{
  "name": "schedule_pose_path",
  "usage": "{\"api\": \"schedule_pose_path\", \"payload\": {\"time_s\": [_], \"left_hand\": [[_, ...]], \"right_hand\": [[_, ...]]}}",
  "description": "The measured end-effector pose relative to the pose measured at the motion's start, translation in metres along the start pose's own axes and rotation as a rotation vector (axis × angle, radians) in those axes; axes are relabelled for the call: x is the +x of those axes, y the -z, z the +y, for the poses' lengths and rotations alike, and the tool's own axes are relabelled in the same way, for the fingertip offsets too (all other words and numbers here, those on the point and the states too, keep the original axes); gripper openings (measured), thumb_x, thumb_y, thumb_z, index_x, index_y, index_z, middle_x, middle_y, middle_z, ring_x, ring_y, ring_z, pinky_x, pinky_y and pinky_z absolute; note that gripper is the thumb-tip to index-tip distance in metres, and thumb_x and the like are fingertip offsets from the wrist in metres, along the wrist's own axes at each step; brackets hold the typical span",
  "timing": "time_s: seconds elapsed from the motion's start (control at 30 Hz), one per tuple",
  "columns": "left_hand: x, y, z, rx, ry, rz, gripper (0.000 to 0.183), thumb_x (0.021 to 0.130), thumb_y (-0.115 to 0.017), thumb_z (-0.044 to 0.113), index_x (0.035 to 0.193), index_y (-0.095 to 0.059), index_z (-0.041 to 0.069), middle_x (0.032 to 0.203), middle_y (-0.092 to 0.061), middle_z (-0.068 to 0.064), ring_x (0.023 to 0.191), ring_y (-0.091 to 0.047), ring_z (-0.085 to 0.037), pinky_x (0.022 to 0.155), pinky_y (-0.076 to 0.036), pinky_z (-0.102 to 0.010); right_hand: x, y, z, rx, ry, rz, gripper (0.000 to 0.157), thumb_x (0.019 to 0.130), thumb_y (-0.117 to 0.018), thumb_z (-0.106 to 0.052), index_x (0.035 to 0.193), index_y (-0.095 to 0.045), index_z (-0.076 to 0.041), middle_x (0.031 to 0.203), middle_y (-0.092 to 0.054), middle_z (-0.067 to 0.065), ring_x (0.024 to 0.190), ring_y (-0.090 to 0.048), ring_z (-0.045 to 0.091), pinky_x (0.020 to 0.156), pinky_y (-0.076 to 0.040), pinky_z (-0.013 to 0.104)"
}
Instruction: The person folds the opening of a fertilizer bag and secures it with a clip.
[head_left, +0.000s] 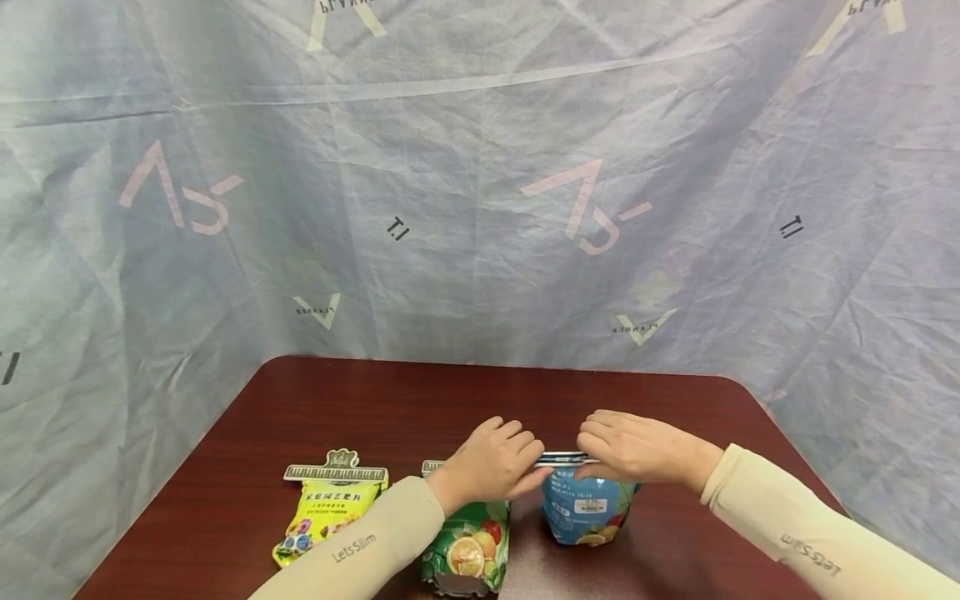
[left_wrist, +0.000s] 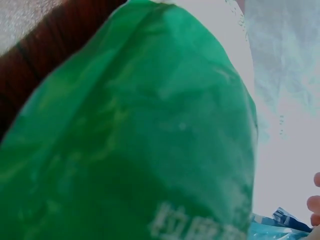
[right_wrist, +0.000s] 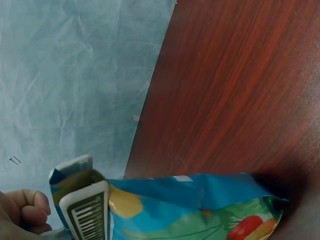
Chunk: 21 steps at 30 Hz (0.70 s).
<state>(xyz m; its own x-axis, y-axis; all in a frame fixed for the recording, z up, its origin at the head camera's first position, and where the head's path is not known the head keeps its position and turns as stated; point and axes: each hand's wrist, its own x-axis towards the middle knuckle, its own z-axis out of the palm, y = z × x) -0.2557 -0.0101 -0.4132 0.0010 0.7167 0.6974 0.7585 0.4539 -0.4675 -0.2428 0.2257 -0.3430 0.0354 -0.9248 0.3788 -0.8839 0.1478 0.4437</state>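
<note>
A blue bag [head_left: 585, 510] printed with fruit stands on the table, its top raised between both hands. My left hand [head_left: 495, 458] pinches the left end of that top, thumb below and fingers curled above. At the other end, my right hand [head_left: 633, 446] grips it the same way. White strips of a bag clip [right_wrist: 85, 212] run along both sides of the blue bag's top, their piano-key pattern showing in the right wrist view. Below my left forearm is a green fruit-printed bag [head_left: 468, 546], partly covered; it fills most of the left wrist view.
Left of the green bag lies a yellow bag [head_left: 333, 510] with a piano-key clip [head_left: 337, 473] across its top. Another such clip [head_left: 432, 467] shows at the green bag's top. The dark red table [head_left: 480, 400] meets a hanging grey cloth [head_left: 472, 275] at the back.
</note>
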Motion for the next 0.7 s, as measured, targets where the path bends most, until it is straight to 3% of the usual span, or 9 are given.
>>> {"api": "schedule_pose_path", "payload": {"time_s": [0.33, 0.7], "left_hand": [[-0.0014, 0.0025, -0.0012, -0.004, -0.021, -0.065, 0.028, 0.096, -0.039, 0.033, 0.076, -0.052, 0.017, 0.068, -0.051, 0.007, 0.060, -0.044, -0.010, 0.053, -0.029, -0.025], [0.0001, 0.0054, -0.0004, 0.041, -0.054, -0.061, 0.027, 0.098, -0.038, 0.030, 0.079, -0.054, 0.017, 0.070, -0.054, 0.007, 0.063, -0.049, -0.009, 0.055, -0.032, -0.024]], "right_hand": [[0.0014, 0.0007, -0.0014, 0.004, -0.021, 0.003, 0.034, 0.083, -0.066, -0.037, 0.075, -0.043, -0.014, 0.070, -0.037, -0.007, 0.062, -0.035, 0.008, 0.058, -0.032, 0.021], [-0.0003, -0.0013, -0.0018, -0.092, -0.034, 0.001, 0.034, 0.087, -0.059, -0.039, 0.073, -0.042, -0.014, 0.068, -0.039, -0.005, 0.060, -0.036, 0.010, 0.059, -0.033, 0.024]]}}
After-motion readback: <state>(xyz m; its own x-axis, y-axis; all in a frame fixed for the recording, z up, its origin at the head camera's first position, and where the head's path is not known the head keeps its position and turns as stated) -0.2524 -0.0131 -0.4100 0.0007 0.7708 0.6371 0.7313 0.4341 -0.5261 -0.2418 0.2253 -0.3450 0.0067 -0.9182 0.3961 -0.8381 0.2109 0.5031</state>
